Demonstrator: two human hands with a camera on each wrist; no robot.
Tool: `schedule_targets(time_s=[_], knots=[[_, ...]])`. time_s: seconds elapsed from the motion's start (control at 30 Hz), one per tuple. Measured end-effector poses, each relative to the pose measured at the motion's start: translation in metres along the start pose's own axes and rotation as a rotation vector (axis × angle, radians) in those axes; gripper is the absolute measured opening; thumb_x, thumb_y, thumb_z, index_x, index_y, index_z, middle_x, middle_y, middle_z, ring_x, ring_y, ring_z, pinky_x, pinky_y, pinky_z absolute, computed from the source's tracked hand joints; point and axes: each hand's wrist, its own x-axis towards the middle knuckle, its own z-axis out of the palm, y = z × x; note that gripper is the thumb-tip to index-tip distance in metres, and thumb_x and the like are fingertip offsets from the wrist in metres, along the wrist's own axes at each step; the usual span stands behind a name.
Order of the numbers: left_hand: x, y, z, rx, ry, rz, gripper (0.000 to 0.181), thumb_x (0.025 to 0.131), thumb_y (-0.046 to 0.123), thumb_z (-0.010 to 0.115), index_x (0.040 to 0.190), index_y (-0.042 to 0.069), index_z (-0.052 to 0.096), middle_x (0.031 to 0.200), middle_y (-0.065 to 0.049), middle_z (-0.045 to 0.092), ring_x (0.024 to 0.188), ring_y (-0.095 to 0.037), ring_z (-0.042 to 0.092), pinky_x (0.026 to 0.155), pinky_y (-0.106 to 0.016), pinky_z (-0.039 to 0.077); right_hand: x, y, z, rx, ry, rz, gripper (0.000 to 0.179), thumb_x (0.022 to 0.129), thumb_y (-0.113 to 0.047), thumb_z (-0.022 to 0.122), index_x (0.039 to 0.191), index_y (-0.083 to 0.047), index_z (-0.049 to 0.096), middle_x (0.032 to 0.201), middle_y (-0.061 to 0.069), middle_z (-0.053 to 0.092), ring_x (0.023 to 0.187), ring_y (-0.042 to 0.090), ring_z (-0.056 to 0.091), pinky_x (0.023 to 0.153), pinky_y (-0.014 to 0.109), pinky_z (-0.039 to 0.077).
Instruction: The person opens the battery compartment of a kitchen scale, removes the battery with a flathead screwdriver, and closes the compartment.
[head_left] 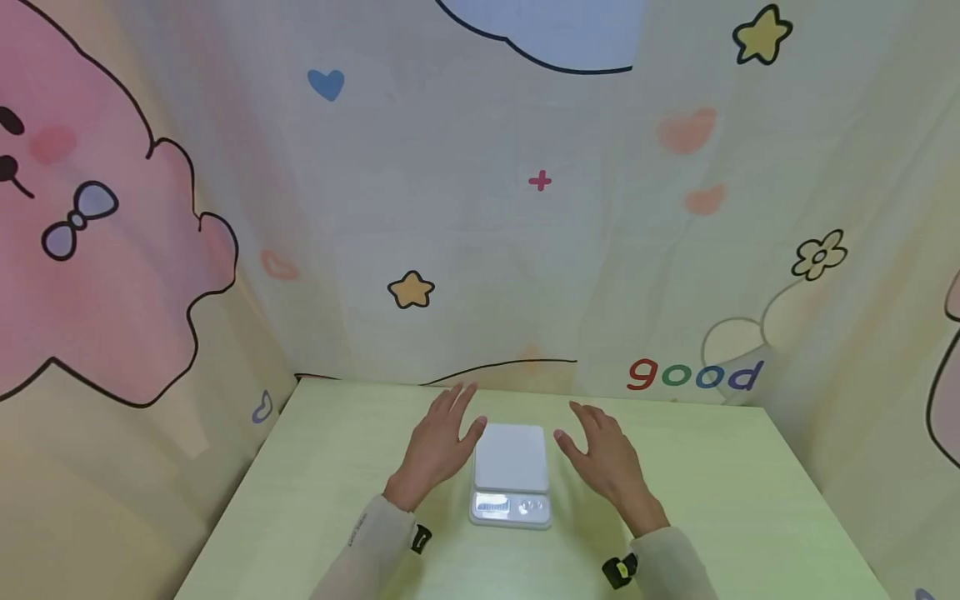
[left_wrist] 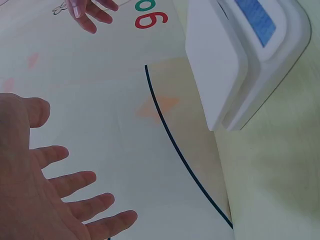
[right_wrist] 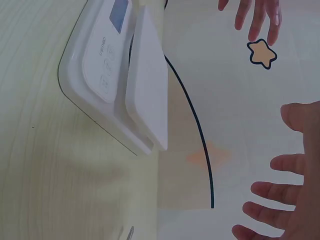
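Observation:
A white kitchen scale (head_left: 512, 460) with a square plate, a small display and buttons rests on the table, between the two hands. To its left, the left hand (head_left: 437, 442) is held above the table with fingers spread and nothing in it. The right hand (head_left: 606, 457) hovers on the other side, fingers extended, also holding nothing. In the left wrist view the scale (left_wrist: 225, 60) appears at the upper right, apart from the left palm (left_wrist: 30, 185). The right wrist view shows the scale (right_wrist: 115, 75) at upper left, away from the right fingers (right_wrist: 277, 192).
The pale green table (head_left: 315, 500) reaches back to a patterned cloth curtain (head_left: 480, 192) with stars, hearts and the word "good". More cloth hangs along the left and right sides. Small dark devices sit on both wrists, over light sleeves (head_left: 367, 546).

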Motion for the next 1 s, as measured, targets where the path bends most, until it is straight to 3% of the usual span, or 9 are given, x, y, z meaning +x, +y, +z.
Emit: schedule_targets(time_s=[0.5, 1.0], knots=[[-0.007, -0.011, 0.020, -0.125, 0.017, -0.066, 0.055, 0.102, 0.037, 0.047, 0.152, 0.018, 0.035, 0.154, -0.011, 0.041, 0.140, -0.034, 0.042, 0.098, -0.062, 0.045, -0.005, 0.004, 0.017, 0.092, -0.027, 0.073, 0.059, 0.099, -0.044, 0.053, 0.144, -0.006, 0.047, 0.141, 0.019, 0.053, 0.127, 0.040, 0.051, 0.099, 0.059, 0.045], [-0.009, -0.026, 0.043, -0.202, 0.015, -0.116, 0.055, 0.100, 0.031, 0.052, 0.149, 0.011, 0.040, 0.149, -0.013, 0.048, 0.134, -0.035, 0.048, 0.105, -0.055, 0.043, -0.004, 0.009, 0.034, 0.096, -0.096, 0.110, 0.057, 0.098, -0.040, 0.056, 0.143, -0.006, 0.048, 0.136, 0.018, 0.057, 0.123, 0.038, 0.054, 0.101, 0.057, 0.045]])
